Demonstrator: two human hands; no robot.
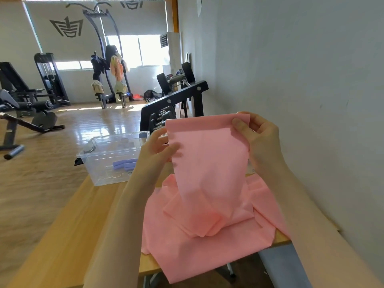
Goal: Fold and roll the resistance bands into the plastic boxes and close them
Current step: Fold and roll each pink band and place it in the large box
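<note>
Nearest, most of the pink resistance band (207,204) lies crumpled and unfolded on the counter (68,235), one part hanging over its near edge. Its upper end is held up flat, one corner pinched by the left hand (158,150) and the other by the right hand (257,140). Folding is judged barely begun; rolling is not yet done. Beyond, the clear plastic box (112,159) stands uncovered, blue rolled bands (124,164) already stored inside; closing remains.

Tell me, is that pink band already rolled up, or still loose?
Loose. The pink band hangs spread between the left hand and right hand, its remainder crumpled on the wooden table.
</note>
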